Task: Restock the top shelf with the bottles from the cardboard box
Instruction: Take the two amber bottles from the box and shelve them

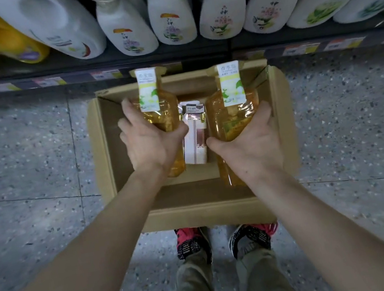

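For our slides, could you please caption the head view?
Left hand grips the left amber bottle, right hand the right amber bottle, over the open cardboard box holding a pink carton.

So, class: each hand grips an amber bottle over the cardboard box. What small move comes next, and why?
Probably lift both straight up, clear of the cardboard box. The left hand grips the left amber bottle, the right hand the right amber bottle, and both hang low over the box.

Both bare forearms (101,251) stretch forward and down. The left hand (150,147) grips the left bottle (170,113). The right hand (250,145) grips the right bottle (234,117).
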`<state>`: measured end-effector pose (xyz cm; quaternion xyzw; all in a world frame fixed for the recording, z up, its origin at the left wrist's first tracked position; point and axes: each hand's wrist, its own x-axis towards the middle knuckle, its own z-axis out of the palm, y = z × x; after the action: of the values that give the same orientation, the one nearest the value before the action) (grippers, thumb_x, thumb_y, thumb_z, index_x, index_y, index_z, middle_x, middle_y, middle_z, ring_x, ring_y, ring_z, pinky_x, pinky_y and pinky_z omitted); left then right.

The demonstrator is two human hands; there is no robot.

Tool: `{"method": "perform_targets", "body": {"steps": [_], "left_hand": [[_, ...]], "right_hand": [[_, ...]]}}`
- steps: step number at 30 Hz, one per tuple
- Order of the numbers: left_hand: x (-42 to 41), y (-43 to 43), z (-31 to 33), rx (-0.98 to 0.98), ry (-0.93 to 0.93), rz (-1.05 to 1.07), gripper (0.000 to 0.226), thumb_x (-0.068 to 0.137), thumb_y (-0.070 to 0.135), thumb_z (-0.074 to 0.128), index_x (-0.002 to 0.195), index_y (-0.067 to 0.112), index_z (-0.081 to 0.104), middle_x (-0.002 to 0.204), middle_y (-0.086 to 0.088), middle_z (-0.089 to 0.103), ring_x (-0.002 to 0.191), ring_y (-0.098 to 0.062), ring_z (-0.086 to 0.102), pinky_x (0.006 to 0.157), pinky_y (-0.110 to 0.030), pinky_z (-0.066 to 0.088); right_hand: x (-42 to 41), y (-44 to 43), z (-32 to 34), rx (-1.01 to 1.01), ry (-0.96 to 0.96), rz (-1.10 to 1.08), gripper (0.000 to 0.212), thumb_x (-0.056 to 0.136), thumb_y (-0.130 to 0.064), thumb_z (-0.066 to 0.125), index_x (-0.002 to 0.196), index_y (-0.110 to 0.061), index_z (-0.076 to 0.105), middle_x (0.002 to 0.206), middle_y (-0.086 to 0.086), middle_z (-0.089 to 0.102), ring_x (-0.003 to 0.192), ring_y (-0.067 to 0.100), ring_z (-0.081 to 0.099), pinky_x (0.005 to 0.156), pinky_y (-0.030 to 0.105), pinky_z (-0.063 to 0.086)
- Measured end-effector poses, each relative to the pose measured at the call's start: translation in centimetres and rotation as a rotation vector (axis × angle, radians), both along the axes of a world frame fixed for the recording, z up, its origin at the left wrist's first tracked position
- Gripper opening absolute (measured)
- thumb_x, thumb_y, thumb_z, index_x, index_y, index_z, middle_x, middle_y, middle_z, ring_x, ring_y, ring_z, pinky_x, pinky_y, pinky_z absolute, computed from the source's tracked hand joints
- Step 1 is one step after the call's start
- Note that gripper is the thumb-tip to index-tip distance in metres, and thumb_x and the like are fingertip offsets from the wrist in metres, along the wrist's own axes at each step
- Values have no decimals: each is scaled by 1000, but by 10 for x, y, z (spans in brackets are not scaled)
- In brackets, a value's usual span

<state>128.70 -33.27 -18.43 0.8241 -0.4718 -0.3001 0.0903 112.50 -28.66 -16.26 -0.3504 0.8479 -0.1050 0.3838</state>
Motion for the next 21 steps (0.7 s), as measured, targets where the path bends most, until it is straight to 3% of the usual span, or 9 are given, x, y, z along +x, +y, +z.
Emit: {"method": "perform_targets", "body": {"steps": [8,11,16,21], "left_hand": [[51,17,91,-74,18,29,126,60,57,83,160,27,12,150,-11,37,140,-34,38,114,-56,39],[61,23,142,-66,32,39,123,62,57,83,159,29,11,142,-12,40,133,-35,42,109,-57,43],[76,28,267,-111,79,74,121,64,54,85,158,25,14,134,-15,43,126,-37,43,105,-54,43],[104,29,415,-270,104,63,120,65,52,83,159,33,10,134,-14,44,126,-37,44,105,-53,44]], "right_hand": [[46,-6,72,-68,13,1,117,64,-60,86,151,-19,19,135,3,51,117,24,58,87,42,58],[59,-10,120,-102,5,-39,121,62,-57,87,154,-19,18,139,3,51,119,24,59,89,40,57],[83,-14,252,-205,-15,-124,112,53,-57,88,144,-22,33,122,0,59,105,22,65,86,46,59],[113,-12,402,-357,-13,-119,110,58,-51,89,146,-18,32,128,5,56,114,26,60,91,42,54]]}}
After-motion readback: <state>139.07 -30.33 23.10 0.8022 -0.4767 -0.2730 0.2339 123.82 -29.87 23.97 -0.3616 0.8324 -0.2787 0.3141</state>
